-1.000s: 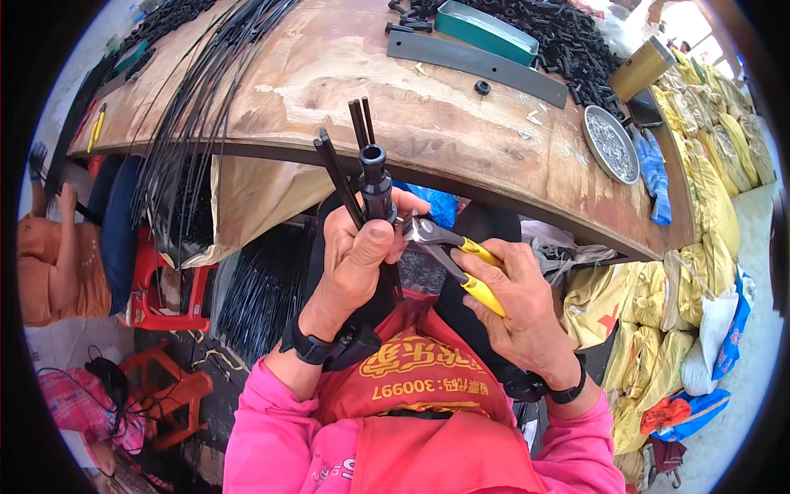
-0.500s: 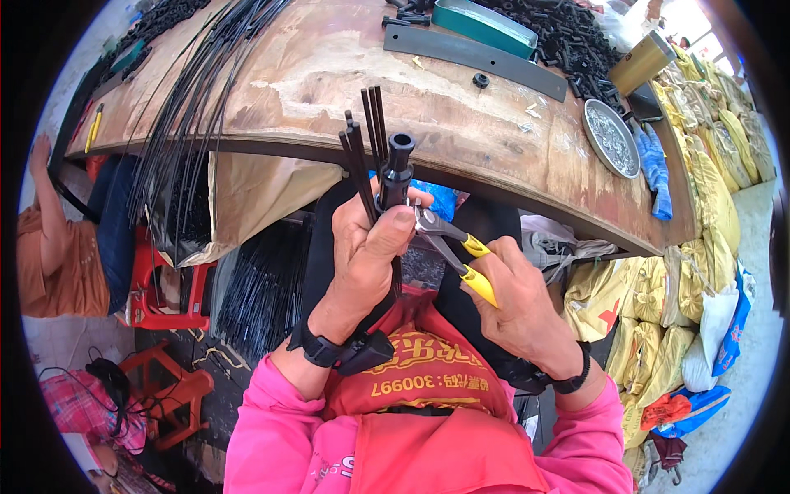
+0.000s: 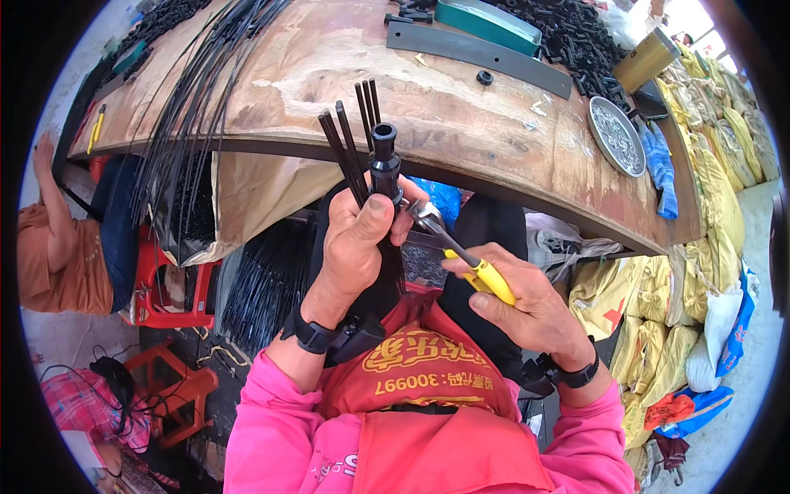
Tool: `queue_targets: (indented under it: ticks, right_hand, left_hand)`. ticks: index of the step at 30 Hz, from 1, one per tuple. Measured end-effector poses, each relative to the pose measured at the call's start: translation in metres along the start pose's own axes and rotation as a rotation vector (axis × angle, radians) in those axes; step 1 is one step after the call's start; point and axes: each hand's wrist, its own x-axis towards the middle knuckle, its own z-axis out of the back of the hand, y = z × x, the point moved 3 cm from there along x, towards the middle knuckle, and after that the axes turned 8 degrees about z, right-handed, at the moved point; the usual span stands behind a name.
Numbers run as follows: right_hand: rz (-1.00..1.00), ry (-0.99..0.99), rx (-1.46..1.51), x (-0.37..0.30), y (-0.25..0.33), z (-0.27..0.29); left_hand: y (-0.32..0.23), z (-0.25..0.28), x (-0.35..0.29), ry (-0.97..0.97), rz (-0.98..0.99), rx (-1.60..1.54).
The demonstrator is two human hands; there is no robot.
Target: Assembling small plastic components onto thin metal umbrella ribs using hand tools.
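Observation:
My left hand (image 3: 350, 251) is closed around a black tubular fitting (image 3: 384, 160) and a bunch of thin black rods (image 3: 346, 152). The fitting stands upright with its hollow end up, and the rods fan out on its left. My right hand (image 3: 531, 309) grips pliers with yellow handles (image 3: 494, 281). Their metal jaws meet the fitting's right side beside my left fingertips. What sits between the jaws is too small to make out.
The wooden table (image 3: 313, 90) spans ahead, bearing long black rods (image 3: 193, 90), a grey metal strip (image 3: 477, 59), a green tray (image 3: 485, 25), heaped black tubes (image 3: 576, 45) and a round dish of small metal parts (image 3: 617, 136). Yellow sacks (image 3: 724, 165) are stacked right. Another person (image 3: 70, 247) sits left.
My left hand and the black fitting have shifted slightly left and tipped. The pliers have turned in my right hand, and its fingers now lie differently along the yellow handles.

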Motion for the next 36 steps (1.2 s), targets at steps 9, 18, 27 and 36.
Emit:
queue_targets:
  ticks: [9, 18, 27, 36]
  right_hand:
    - [-0.438, 0.098, 0.348, -0.005, 0.034, 0.015]
    - [-0.664, 0.155, 0.206, -0.008, 0.051, 0.045]
    - [-0.528, 0.084, 0.119, -0.009, 0.032, 0.024]
    - [-0.338, 0.013, 0.052, -0.005, 0.009, -0.007]
  left_hand:
    - [0.004, 0.000, -0.004, 0.091, 0.045, -0.058]
    - [0.010, -0.015, 0.004, 0.270, 0.133, -0.039]
    - [0.016, -0.011, 0.010, 0.269, 0.171, -0.082]
    - [0.016, 0.003, 0.009, 0.245, 0.138, -0.086]
